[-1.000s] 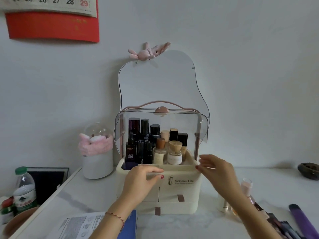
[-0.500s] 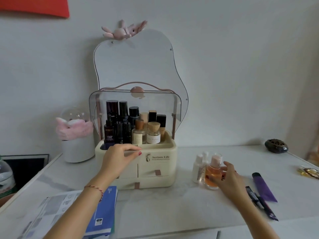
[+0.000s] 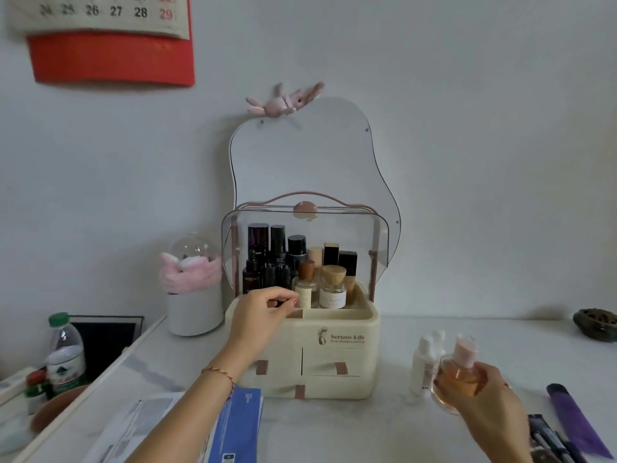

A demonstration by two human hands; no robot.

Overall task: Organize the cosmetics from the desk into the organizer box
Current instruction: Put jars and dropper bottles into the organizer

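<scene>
Item: cream organizer box [image 3: 347, 349], centre of the frame, set on a white desk [image 3: 367, 429] against the wall. Its clear lid [image 3: 380, 235] is raised. The top compartment is already crowded with dark bottles at left and wood-capped bottles at right; a narrow empty slot is seen along the front right edge.

Left hand [image 3: 258, 315]: laid on the box's upper left rim, fingers curled with the thumb and fingertips drawn together. Whether anything small is pinched there cannot be told, as the view is soft at that spot.

Right hand [image 3: 490, 399]: lower right of the frame, fingers wrapped round a round perfume bottle [image 3: 457, 379] of amber liquid with a pale pink cap. The bottle appears lifted just clear of the desk, well apart from the box.

Still on the desk: two small white bottles [image 3: 422, 365] just beside the perfume bottle on its left; a purple tube [image 3: 574, 419] and dark pencils [image 3: 551, 439] at lower right.

Risks noted:
- The white bottles may be knocked over if the perfume bottle is swung leftward at low height.
- The raised lid's front edge may be struck if the bottle is brought in too high.
- The standing wood-capped bottles may be toppled if the round bottle is forced into a gap judged too narrow for it.
- Smooth glass held from one side may slip.
</scene>
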